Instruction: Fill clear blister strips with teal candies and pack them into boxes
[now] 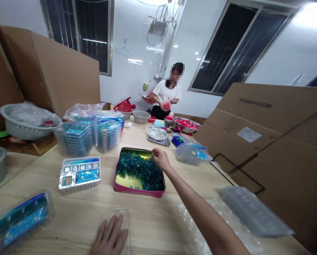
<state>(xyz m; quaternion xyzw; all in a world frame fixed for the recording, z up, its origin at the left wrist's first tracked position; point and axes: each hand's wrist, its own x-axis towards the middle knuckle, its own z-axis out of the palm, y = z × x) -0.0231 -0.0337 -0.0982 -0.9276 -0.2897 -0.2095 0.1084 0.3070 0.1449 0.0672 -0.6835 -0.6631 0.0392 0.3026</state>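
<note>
A rectangular tin [140, 193] with pink outer walls and a gold inside stands mid-table, holding a heap of dark teal gem-like pieces [147, 171]. My right hand [160, 158] is over its far right corner, fingers closed together; whatever they may hold is hidden. Near the front edge my left hand [111, 235] lies with fingers extended on a clear, flat plastic piece [125, 221]. Left of the tin sits a clear blister tray [80, 173] with a blue pen, a blue patterned packet and several small compartments. Another filled tray [21, 223] is at the lower left.
Stacks of filled trays [77, 136] stand at the back left beside a grey basket [28, 127]. Empty-looking clear trays [254, 210] lie at right, before a large cardboard box [254, 131]. Across the table, a person [166, 92] holds something pink near a metal bowl [194, 130].
</note>
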